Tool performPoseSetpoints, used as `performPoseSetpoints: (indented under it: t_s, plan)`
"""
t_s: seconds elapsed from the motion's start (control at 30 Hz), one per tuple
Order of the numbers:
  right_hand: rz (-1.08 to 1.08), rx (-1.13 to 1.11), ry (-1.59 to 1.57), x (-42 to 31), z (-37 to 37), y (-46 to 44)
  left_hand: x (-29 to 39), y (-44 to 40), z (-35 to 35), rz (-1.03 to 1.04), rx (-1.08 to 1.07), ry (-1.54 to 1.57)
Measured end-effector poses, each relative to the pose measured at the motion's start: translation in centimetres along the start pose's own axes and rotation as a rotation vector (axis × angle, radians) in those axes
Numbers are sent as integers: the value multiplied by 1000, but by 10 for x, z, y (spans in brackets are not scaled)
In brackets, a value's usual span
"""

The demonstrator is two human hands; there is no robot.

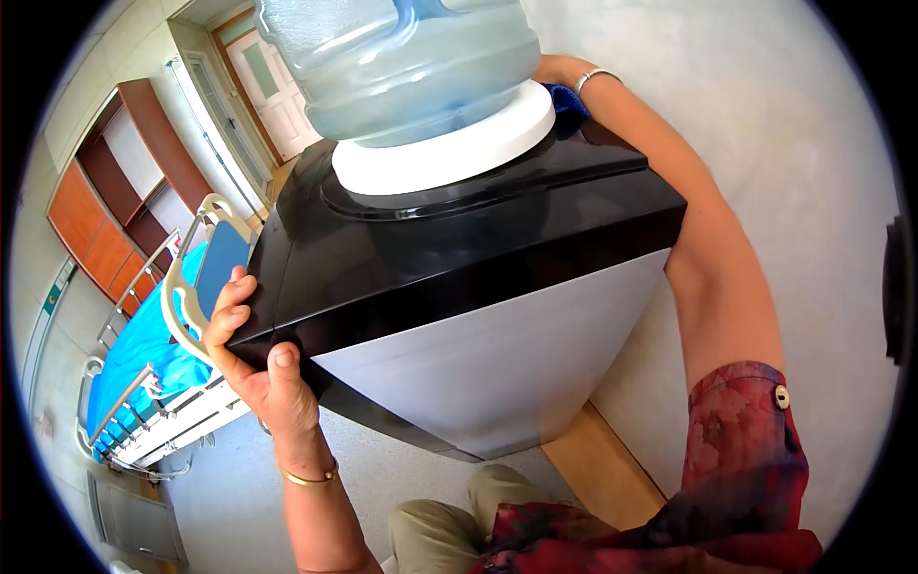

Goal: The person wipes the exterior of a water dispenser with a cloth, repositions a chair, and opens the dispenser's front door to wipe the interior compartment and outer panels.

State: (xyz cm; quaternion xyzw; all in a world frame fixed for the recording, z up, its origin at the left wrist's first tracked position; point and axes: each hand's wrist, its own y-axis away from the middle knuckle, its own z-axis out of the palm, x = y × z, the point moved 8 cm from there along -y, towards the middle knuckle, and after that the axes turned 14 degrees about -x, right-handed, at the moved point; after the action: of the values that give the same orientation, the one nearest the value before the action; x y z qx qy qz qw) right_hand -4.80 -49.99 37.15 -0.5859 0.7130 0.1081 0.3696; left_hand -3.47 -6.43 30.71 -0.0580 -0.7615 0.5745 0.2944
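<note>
A black and grey water dispenser (pixel 459 277) stands in front of me, with a clear blue water bottle (pixel 411 72) seated in a white ring (pixel 445 153) on its top. My left hand (pixel 253 354) grips the dispenser's near left corner, thumb on the near side and fingers over the edge. My right arm reaches along the dispenser's right side to the back. Of my right hand (pixel 555 70) only a part shows behind the bottle, its fingers hidden. A dark blue cloth (pixel 568 103) lies beside it at the back of the top.
A bed (pixel 158 335) with a blue cover and metal rails is at the left. Behind it are a brown and orange cabinet (pixel 110 220) and a door (pixel 273 91). A pale wall (pixel 746 124) runs close along the right, with a wooden baseboard (pixel 607 459) below.
</note>
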Motion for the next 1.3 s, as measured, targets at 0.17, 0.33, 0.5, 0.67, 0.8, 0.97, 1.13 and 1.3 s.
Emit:
performPoseSetpoints:
  t_s: [0.17,0.33,0.5,0.67,0.8,0.97,1.13,1.3]
  plan:
    - [-36,62,-172,-4,3,25,-1,-2,0,4,-6,-16]
    - [-90,123,-375,-22,15,85,-2,-1,-4,6,0,-40]
    - [-142,171,-623,-47,48,164,5,-5,0,24,-41,-99]
    - [-207,242,-892,-68,64,230,6,-6,-1,-17,-24,-99]
    - [-240,379,-964,-80,52,247,6,-6,1,-43,-23,-91]
    - [-309,679,593,-148,44,240,6,-8,1,-76,14,-73]
    - [-214,681,596,-121,26,218,4,-12,14,-87,26,-132]
    - [-226,580,519,-93,2,198,10,-18,35,-39,36,-205]
